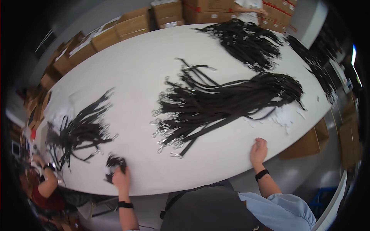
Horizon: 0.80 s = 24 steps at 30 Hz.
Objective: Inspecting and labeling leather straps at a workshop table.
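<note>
My left hand (121, 178) grips a small bundle of black straps (115, 160) close to the table's near edge. Blur hides the bundle's finer parts. My right hand (259, 151) is at the near right of the white table (138, 127), its fingers loosely bent and no object visible in it. Between and beyond my hands lies a big pile of black lanyard-like straps (214, 101), with metal clips spread at its left end. A smaller pile of similar straps (83, 132) is left of it, just beyond my left hand.
More black straps (248, 43) lie at the far side, with another row (312, 62) along the right edge. White scraps (281, 118) sit beside the big pile. One person (47, 184) is at the left, another (250, 11) across the table. Cardboard boxes (131, 24) line the far side.
</note>
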Available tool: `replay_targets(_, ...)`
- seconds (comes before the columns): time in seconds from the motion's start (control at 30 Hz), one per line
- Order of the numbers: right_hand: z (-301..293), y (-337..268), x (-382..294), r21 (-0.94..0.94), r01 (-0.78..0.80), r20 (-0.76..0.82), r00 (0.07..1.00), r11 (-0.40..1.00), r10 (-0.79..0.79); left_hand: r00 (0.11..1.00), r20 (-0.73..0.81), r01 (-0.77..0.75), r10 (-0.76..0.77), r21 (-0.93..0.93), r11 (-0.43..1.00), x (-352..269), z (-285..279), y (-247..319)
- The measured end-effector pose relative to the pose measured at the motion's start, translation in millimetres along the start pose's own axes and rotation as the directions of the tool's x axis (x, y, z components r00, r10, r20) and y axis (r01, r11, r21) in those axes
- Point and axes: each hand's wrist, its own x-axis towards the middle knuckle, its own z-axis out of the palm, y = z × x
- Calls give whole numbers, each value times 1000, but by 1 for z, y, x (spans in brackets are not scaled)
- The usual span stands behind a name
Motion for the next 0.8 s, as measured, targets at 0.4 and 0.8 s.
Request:
replay_targets(0.4,-6,7,37,292,-69,305,952,954,-25,868,-494,-195,39,-269,943,-42,-6,52)
replay_targets(0.8,49,-24,156,270,712,246,600,648,-761,908,-185,-394,376,-681,617,-142,-45,333)
